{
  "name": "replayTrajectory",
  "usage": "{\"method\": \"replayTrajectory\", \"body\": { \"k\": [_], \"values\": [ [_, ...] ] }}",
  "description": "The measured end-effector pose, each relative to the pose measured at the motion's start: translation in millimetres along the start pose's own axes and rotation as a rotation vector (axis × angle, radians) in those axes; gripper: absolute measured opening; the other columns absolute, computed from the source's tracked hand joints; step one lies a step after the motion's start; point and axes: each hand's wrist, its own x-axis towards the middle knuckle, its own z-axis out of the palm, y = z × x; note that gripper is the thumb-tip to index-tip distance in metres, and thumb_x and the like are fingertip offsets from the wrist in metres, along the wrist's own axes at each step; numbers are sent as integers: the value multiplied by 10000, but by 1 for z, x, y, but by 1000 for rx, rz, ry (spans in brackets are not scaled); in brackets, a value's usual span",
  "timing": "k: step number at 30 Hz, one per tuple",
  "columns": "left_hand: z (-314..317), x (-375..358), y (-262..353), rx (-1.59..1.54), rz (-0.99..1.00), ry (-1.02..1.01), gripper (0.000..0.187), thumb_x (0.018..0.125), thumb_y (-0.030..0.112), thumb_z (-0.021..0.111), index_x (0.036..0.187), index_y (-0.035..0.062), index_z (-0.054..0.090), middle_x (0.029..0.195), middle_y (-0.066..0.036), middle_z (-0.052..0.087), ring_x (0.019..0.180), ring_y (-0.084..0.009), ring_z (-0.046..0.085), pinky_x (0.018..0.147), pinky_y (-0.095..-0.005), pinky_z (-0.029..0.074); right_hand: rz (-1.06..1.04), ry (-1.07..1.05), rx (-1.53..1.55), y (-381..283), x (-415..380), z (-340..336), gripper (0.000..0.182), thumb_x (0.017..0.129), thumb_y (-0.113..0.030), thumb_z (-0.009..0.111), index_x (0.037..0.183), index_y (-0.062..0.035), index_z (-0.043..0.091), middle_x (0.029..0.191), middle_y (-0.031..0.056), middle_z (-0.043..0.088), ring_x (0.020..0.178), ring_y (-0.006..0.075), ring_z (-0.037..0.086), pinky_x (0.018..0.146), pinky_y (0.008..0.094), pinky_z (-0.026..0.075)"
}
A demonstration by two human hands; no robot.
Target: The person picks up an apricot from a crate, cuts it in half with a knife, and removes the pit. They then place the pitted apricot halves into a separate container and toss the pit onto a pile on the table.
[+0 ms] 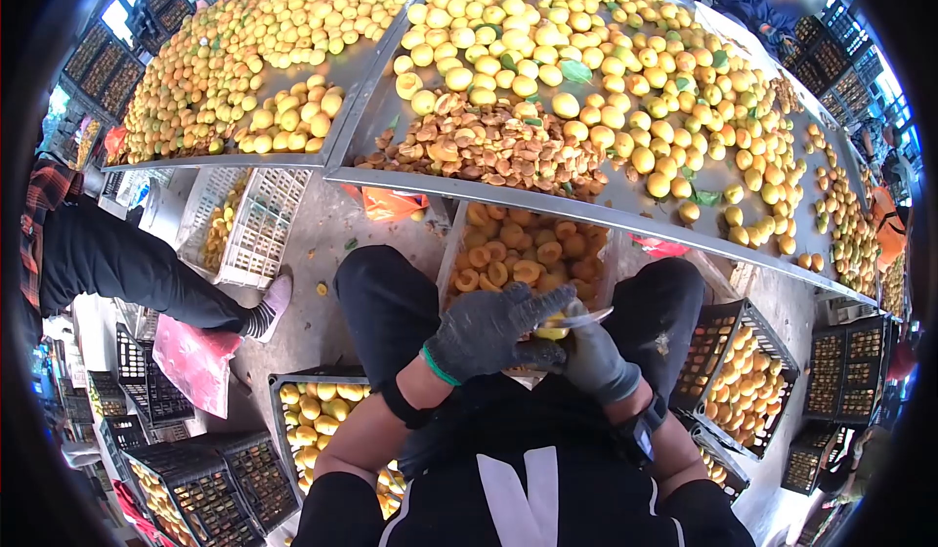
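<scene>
My left hand (pixel 479 337), in a dark grey glove, is closed around a yellow apricot (pixel 551 332) that shows only in part between thumb and fingers. Meeting it over my lap is my right hand (pixel 598 359) in a lighter grey glove, closed on a knife (pixel 582 319). The blade lies across the top of the fruit, and the glove hides the handle. Just beyond both hands, between my knees, a crate (pixel 451 254) is filled with halved orange apricots (pixel 528 272).
A metal table (pixel 449 188) ahead carries whole apricots (pixel 674 137) and a heap of pits (pixel 489 147). Black crates of apricots (pixel 743 391) (pixel 318 415) stand at both sides of me. A white crate (pixel 269 220) and another person's leg (pixel 147 264) are at left.
</scene>
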Motion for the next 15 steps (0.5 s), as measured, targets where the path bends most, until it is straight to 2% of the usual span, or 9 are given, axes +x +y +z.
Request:
{"method": "replayTrajectory", "body": {
  "k": [1,2,4,5,7,11,13,14,15],
  "values": [
    [1,0,1,-2,2,0,794,694,563,692,1334,143,481,846,-119,591,658,-306,629,604,-411,507,-56,33,-222,1,2,-2,410,962,-317,483,1265,-41,455,1164,79,572,1052,205,586,960,334,460],
    [1,0,2,18,31,63,750,693,554,685,1300,147,518,793,-98,567,638,-284,614,574,-407,487,-56,34,-223,2,2,-2,410,962,-317,483,1265,-41,455,1164,79,572,1052,205,586,960,334,460],
    [2,-1,2,39,59,125,707,691,545,679,1266,152,555,741,-78,544,618,-261,598,545,-404,467,-204,-70,-310,6,4,-3,408,865,-235,650,1197,-59,491,1093,67,585,992,217,605,903,326,478],
    [3,-3,2,51,113,149,668,689,515,686,1239,152,576,738,-72,549,622,-261,594,542,-405,460,-203,-68,-307,10,5,-7,408,865,-235,650,1197,-59,491,1093,67,585,992,217,605,903,326,478],
    [3,-3,2,62,168,174,630,686,485,694,1213,153,597,736,-65,554,626,-260,589,539,-406,454,-585,-43,-990,11,8,-12,459,762,-178,751,1133,-67,506,1016,65,588,948,215,610,829,308,486],
    [10,-6,5,-123,115,283,560,696,413,706,1173,134,619,783,-78,598,669,-268,602,589,-388,474,-635,51,-931,-3,-2,23,468,737,-211,770,1089,-40,511,977,86,587,899,236,617,780,309,483],
    [15,-5,10,-201,59,357,518,716,381,710,1154,116,628,833,-90,629,703,-275,614,624,-383,489,-687,368,-1110,-2,-2,35,378,817,-274,682,1038,-5,535,887,105,603,797,265,623,726,316,486],
    [17,-4,14,-317,-27,419,461,752,324,695,1142,86,630,896,-98,645,752,-256,626,666,-362,495,-691,368,-1107,1,2,39,378,817,-274,682,1038,-5,535,887,105,603,797,265,623,726,316,486],
    [19,-2,19,-434,-115,480,405,788,267,679,1130,56,633,959,-107,662,800,-237,638,707,-340,501,-645,422,-806,4,7,41,344,862,-305,602,998,6,550,839,120,606,759,279,623,705,320,487]
  ]
}}
